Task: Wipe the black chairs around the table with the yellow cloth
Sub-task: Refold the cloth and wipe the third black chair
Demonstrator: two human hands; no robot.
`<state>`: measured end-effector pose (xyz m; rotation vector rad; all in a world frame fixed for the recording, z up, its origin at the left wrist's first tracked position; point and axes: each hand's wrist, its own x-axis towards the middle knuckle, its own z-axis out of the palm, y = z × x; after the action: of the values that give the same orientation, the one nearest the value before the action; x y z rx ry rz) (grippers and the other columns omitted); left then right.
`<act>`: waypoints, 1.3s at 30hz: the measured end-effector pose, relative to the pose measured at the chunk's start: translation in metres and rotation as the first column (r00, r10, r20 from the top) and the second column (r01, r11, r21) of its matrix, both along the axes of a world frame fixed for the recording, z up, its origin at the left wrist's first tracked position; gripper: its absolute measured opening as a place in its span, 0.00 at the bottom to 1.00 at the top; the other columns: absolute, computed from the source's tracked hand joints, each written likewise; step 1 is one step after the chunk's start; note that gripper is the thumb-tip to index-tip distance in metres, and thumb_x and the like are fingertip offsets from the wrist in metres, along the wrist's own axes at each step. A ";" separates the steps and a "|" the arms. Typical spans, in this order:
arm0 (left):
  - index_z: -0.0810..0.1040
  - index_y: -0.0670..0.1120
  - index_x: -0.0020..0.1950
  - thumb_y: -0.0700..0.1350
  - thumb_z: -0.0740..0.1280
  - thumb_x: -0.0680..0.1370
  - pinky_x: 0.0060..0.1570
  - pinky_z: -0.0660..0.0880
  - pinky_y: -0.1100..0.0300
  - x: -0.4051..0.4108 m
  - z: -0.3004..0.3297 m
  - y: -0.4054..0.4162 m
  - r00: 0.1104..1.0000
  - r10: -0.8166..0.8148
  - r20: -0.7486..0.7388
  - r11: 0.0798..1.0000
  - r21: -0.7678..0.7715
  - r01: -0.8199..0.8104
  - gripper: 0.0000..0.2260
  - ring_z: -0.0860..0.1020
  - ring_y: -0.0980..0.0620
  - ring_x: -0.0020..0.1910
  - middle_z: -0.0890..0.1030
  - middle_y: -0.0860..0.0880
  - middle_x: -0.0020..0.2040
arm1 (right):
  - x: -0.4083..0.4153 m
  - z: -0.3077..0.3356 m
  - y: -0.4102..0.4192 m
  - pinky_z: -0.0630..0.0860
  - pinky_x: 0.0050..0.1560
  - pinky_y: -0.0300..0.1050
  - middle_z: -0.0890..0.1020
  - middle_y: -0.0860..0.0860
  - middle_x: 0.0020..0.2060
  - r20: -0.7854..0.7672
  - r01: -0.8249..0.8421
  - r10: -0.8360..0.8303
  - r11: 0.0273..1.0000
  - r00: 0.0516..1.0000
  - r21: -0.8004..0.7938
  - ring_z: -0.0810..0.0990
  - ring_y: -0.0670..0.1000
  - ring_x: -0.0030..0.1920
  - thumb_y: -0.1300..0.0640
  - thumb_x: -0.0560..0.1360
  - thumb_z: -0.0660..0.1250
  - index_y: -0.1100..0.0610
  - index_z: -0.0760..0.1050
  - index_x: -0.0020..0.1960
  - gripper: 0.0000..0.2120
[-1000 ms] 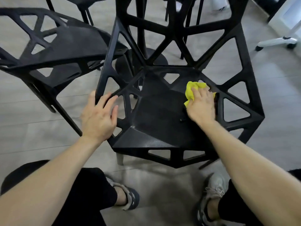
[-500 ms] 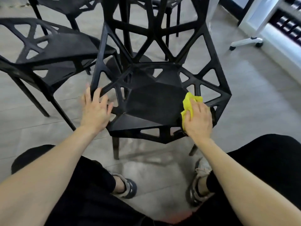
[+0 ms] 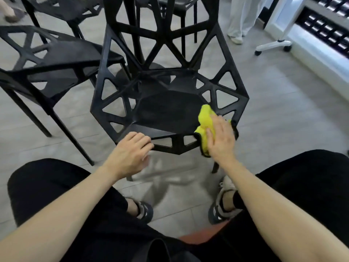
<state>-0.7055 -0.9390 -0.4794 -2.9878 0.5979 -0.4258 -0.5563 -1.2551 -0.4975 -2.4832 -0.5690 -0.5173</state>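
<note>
Change, left hand: the left hand (image 3: pixel 132 151) has left the chair's left side rail, where it lay half a second ago, and now sits at the front left corner of the seat edge.
Change, right hand: the right hand (image 3: pixel 221 138) has slid from the seat's right side to the front right corner, with the yellow cloth (image 3: pixel 204 120) under it.
Change, view: camera stands higher and further back; more floor (image 3: pixel 273 110) shows.
Left hand pose: palm down, knuckles up, fingers curled over the front rail of the black chair (image 3: pixel 170 110), gripping it.
Right hand pose: palm down, fingers straight and together, pressing the cloth flat on the corner; not curled round it.
Cloth: bunched, part on the seat, part hanging over the front edge.
Neighbour: second black chair (image 3: pixel 56 59) just left, apart.
</note>
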 end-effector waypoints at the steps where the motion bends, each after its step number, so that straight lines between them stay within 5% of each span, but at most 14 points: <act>1: 0.81 0.44 0.59 0.48 0.67 0.81 0.59 0.73 0.46 0.003 -0.007 -0.008 0.999 -0.039 -0.026 0.999 0.032 0.039 0.11 0.78 0.41 0.55 0.79 0.46 0.57 | 0.010 0.000 -0.016 0.69 0.75 0.64 0.75 0.60 0.73 -0.056 0.097 -0.095 0.994 0.994 0.046 0.72 0.64 0.74 0.56 0.82 0.61 0.58 0.70 0.78 0.25; 4: 0.79 0.44 0.62 0.49 0.66 0.84 0.56 0.73 0.48 0.012 -0.013 -0.018 1.000 -0.014 -0.009 0.998 0.059 0.015 0.11 0.76 0.42 0.54 0.79 0.47 0.56 | 0.017 0.001 -0.019 0.67 0.76 0.65 0.71 0.61 0.75 -0.159 0.184 -0.174 0.981 0.972 0.054 0.65 0.64 0.78 0.58 0.80 0.58 0.58 0.67 0.79 0.28; 7: 0.82 0.45 0.58 0.48 0.72 0.82 0.50 0.71 0.50 0.022 -0.009 -0.022 1.000 0.005 0.002 0.995 0.098 -0.005 0.09 0.76 0.43 0.49 0.80 0.48 0.50 | -0.001 -0.003 0.006 0.61 0.80 0.67 0.68 0.59 0.79 -0.095 0.183 -0.180 0.983 0.979 0.027 0.62 0.65 0.81 0.58 0.82 0.59 0.56 0.64 0.82 0.28; 10: 0.85 0.47 0.50 0.47 0.77 0.78 0.45 0.68 0.51 0.029 -0.008 -0.022 1.000 0.002 -0.021 0.995 0.101 0.000 0.05 0.76 0.45 0.45 0.81 0.49 0.44 | -0.041 -0.015 0.049 0.53 0.83 0.65 0.62 0.57 0.83 0.006 -0.099 0.100 0.995 0.995 -0.029 0.56 0.61 0.85 0.55 0.85 0.61 0.56 0.62 0.84 0.28; 14: 0.84 0.48 0.48 0.48 0.80 0.76 0.44 0.68 0.51 0.023 -0.006 -0.017 1.000 0.000 -0.019 0.998 0.069 0.001 0.07 0.76 0.45 0.43 0.79 0.50 0.42 | -0.057 -0.022 0.075 0.54 0.83 0.66 0.60 0.56 0.84 0.096 -0.446 0.460 0.885 0.883 -0.137 0.53 0.60 0.85 0.55 0.86 0.63 0.54 0.63 0.84 0.27; 18: 0.83 0.44 0.53 0.48 0.72 0.82 0.48 0.74 0.46 0.005 0.015 0.006 0.988 0.116 0.099 0.987 -0.125 -0.104 0.07 0.77 0.43 0.48 0.80 0.46 0.49 | -0.030 -0.029 0.023 0.59 0.81 0.66 0.62 0.55 0.84 0.122 -0.340 0.351 0.935 0.928 -0.101 0.57 0.58 0.85 0.53 0.86 0.66 0.54 0.64 0.83 0.28; 20: 0.79 0.43 0.57 0.49 0.70 0.84 0.53 0.75 0.46 -0.003 0.028 0.017 0.883 0.453 0.126 0.859 -0.327 -0.394 0.09 0.75 0.43 0.52 0.77 0.44 0.53 | -0.029 -0.031 0.006 0.58 0.81 0.66 0.60 0.55 0.84 0.067 -0.144 0.146 0.989 0.987 -0.034 0.55 0.58 0.85 0.50 0.87 0.63 0.54 0.62 0.84 0.28; 23: 0.72 0.43 0.68 0.54 0.63 0.86 0.61 0.76 0.44 -0.002 0.021 0.046 0.514 0.838 -0.184 0.322 -0.594 -0.738 0.17 0.77 0.41 0.60 0.77 0.42 0.63 | -0.049 -0.035 0.034 0.55 0.81 0.69 0.57 0.58 0.85 0.080 -0.098 0.101 0.995 0.992 -0.033 0.51 0.62 0.86 0.52 0.87 0.63 0.56 0.60 0.85 0.29; 25: 0.78 0.44 0.64 0.56 0.57 0.87 0.61 0.81 0.41 0.000 0.013 0.065 0.421 0.777 -0.468 0.089 -0.580 -0.810 0.19 0.84 0.40 0.57 0.85 0.42 0.57 | -0.068 -0.042 0.072 0.55 0.81 0.71 0.58 0.60 0.84 0.152 -0.283 0.294 0.955 0.944 -0.094 0.53 0.64 0.85 0.56 0.85 0.67 0.55 0.62 0.84 0.30; 27: 0.83 0.41 0.51 0.54 0.59 0.87 0.51 0.86 0.41 0.000 0.005 0.075 0.459 0.646 -0.610 -0.006 -0.605 -0.796 0.20 0.88 0.40 0.45 0.87 0.43 0.44 | -0.079 -0.047 0.112 0.56 0.80 0.71 0.61 0.60 0.83 0.219 -0.420 0.449 0.892 0.866 -0.166 0.55 0.65 0.84 0.63 0.82 0.68 0.54 0.65 0.83 0.31; 29: 0.83 0.36 0.51 0.45 0.61 0.88 0.42 0.87 0.48 -0.003 0.008 0.070 0.518 0.529 -0.672 -0.084 -0.649 -0.756 0.17 0.88 0.39 0.41 0.86 0.40 0.42 | -0.085 -0.046 0.144 0.56 0.80 0.71 0.61 0.60 0.84 0.235 -0.457 0.492 0.869 0.838 -0.189 0.55 0.65 0.84 0.67 0.80 0.65 0.53 0.63 0.84 0.34; 34: 0.82 0.30 0.54 0.36 0.62 0.88 0.35 0.84 0.60 0.004 0.020 0.057 0.592 0.347 -0.728 -0.109 -0.658 -0.745 0.12 0.87 0.51 0.33 0.85 0.31 0.48 | -0.062 -0.037 0.129 0.60 0.79 0.70 0.62 0.59 0.83 0.224 -0.515 0.559 0.827 0.798 -0.228 0.58 0.64 0.84 0.60 0.83 0.65 0.52 0.64 0.84 0.30; 39: 0.83 0.36 0.66 0.41 0.61 0.90 0.56 0.86 0.51 0.021 0.021 -0.001 0.648 -0.085 -0.757 -0.071 -0.644 -0.762 0.14 0.89 0.42 0.54 0.88 0.41 0.58 | -0.031 -0.038 0.058 0.56 0.80 0.72 0.61 0.59 0.84 0.136 -0.338 0.351 0.934 0.926 -0.115 0.55 0.64 0.84 0.58 0.82 0.71 0.56 0.65 0.83 0.32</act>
<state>-0.6850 -0.9398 -0.4583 -4.3064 -1.4423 0.5960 -0.5873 -1.1966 -0.5357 -2.3614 -1.0893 -0.5555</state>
